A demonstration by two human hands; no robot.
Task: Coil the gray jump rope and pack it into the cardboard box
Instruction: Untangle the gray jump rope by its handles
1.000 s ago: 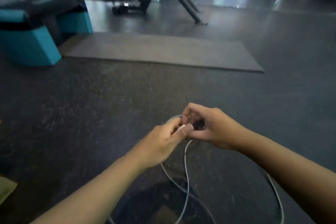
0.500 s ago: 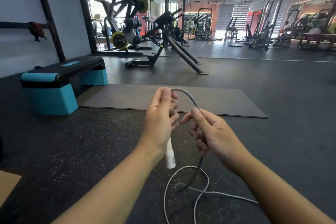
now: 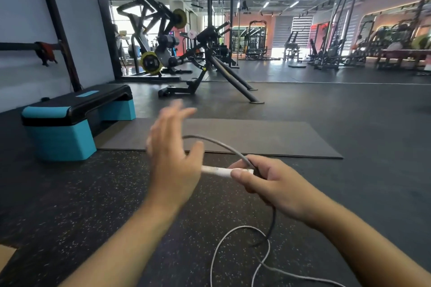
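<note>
My right hand [image 3: 268, 184] grips the white handle [image 3: 219, 171] of the gray jump rope [image 3: 233, 237], held level at chest height. A gray loop of the rope arcs up from that fist toward my left hand [image 3: 173, 158], which is blurred, with its fingers spread; the loop passes behind it and I cannot tell if they touch. More rope hangs below my right hand and lies in loose curls on the dark floor. A tan corner of the cardboard box [image 3: 5, 255] shows at the lower left edge.
A teal and black step platform [image 3: 70, 123] stands at the left. A gray exercise mat [image 3: 256, 137] lies ahead on the speckled rubber floor. Weight machines [image 3: 177, 53] and racks fill the background, and a wall runs along the left.
The white handle has passed from my left hand to my right and now lies level. My left hand has let go and opened, swinging up. The view has tilted up.
</note>
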